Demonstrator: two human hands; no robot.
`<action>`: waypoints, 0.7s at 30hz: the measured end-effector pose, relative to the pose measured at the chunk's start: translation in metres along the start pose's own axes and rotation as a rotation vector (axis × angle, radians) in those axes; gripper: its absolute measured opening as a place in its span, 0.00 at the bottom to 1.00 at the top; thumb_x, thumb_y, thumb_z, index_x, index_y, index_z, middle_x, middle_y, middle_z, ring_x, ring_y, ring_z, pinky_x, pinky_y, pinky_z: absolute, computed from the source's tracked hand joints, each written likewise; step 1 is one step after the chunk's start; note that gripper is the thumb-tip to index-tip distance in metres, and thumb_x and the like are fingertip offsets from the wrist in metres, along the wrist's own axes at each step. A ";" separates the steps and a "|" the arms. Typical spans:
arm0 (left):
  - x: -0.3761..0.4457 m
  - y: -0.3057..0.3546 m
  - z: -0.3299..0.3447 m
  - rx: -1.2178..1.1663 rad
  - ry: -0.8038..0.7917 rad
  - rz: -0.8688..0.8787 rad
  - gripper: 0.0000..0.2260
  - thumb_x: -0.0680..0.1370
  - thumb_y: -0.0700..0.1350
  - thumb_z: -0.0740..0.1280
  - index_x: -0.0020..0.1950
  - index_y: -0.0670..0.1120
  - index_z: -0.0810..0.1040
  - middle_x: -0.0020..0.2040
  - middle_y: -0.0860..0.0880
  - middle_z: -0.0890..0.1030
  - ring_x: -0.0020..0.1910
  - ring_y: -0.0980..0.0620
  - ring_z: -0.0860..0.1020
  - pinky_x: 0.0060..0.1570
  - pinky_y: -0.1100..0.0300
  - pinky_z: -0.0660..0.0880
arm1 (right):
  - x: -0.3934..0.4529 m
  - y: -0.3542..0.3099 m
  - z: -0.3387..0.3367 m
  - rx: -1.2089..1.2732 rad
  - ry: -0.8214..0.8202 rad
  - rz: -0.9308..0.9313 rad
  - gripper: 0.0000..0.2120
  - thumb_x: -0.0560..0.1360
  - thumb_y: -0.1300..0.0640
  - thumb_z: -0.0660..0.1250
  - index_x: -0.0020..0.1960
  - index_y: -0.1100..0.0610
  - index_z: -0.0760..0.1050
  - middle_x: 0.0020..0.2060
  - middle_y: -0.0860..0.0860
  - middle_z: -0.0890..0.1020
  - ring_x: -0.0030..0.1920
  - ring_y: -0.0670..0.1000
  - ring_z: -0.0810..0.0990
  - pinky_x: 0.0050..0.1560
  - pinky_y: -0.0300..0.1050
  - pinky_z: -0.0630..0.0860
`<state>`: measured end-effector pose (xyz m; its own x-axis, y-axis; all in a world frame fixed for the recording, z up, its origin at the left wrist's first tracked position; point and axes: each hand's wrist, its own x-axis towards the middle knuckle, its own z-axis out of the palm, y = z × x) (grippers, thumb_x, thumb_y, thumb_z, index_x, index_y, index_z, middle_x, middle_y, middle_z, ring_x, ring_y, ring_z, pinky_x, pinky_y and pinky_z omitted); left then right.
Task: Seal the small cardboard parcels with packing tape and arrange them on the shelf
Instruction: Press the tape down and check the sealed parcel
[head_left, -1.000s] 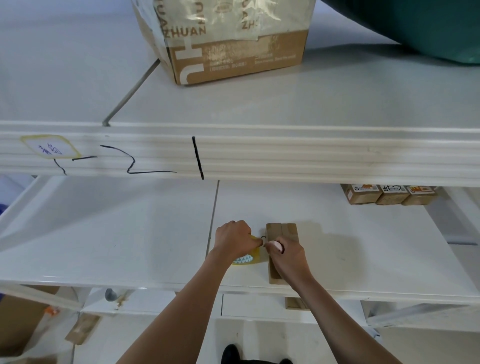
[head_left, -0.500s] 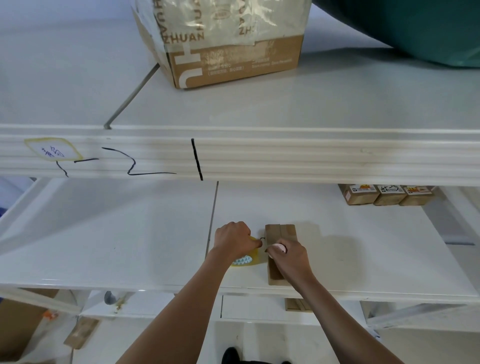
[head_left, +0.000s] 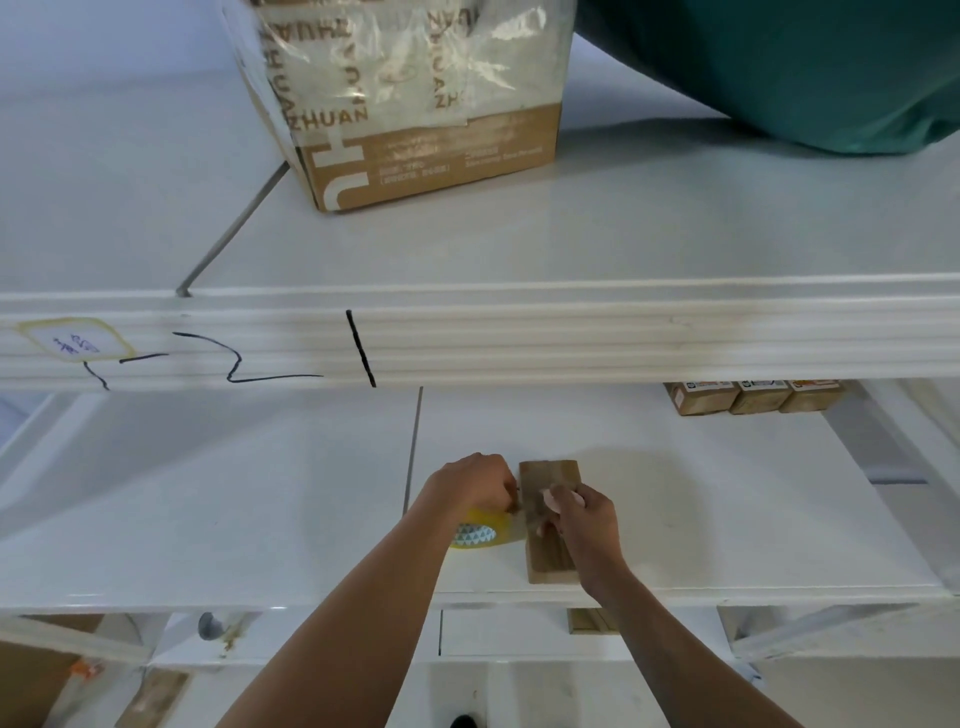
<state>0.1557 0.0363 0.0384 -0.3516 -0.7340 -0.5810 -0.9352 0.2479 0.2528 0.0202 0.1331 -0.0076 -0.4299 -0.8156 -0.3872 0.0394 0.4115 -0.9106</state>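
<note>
One long brown cardboard parcel (head_left: 549, 551) lies flat; right hand (head_left: 584, 519) pinches a small pale object above it, left hand (head_left: 475, 486) grips yellow tape roll (head_left: 480, 531) beside it.

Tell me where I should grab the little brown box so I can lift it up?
Grab the little brown box from above, fingers on its two long sides near the middle. It lies flat on the shelf and is narrow, so one hand probably spans it. The tape roll sits close on its left, so mind that side.

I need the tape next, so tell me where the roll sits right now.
In the head view the yellow tape roll lies on the middle shelf, under the left hand, just left of the small cardboard parcel that the right hand steadies.
</note>
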 end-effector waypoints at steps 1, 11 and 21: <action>0.002 0.000 -0.002 -0.019 -0.021 -0.002 0.14 0.74 0.55 0.71 0.58 0.55 0.84 0.55 0.50 0.83 0.50 0.47 0.81 0.46 0.55 0.77 | 0.000 -0.001 0.000 -0.001 0.004 0.001 0.10 0.77 0.56 0.66 0.40 0.58 0.80 0.33 0.54 0.81 0.36 0.54 0.79 0.36 0.45 0.75; 0.004 -0.011 -0.002 -0.159 -0.041 0.013 0.13 0.76 0.54 0.71 0.60 0.54 0.84 0.60 0.49 0.80 0.52 0.47 0.77 0.51 0.56 0.75 | 0.004 -0.003 0.001 0.008 0.058 0.029 0.09 0.77 0.57 0.65 0.40 0.57 0.78 0.34 0.55 0.82 0.40 0.60 0.86 0.39 0.50 0.81; -0.001 -0.022 0.008 -0.174 0.018 -0.040 0.13 0.72 0.52 0.74 0.55 0.51 0.86 0.54 0.49 0.84 0.50 0.49 0.80 0.55 0.53 0.79 | 0.002 -0.006 0.004 -0.006 0.132 0.014 0.10 0.79 0.59 0.63 0.41 0.60 0.77 0.38 0.55 0.83 0.37 0.54 0.85 0.32 0.44 0.80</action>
<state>0.1759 0.0365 0.0277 -0.3123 -0.7524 -0.5800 -0.9265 0.1066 0.3608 0.0228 0.1270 -0.0038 -0.5441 -0.7497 -0.3768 0.0405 0.4251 -0.9043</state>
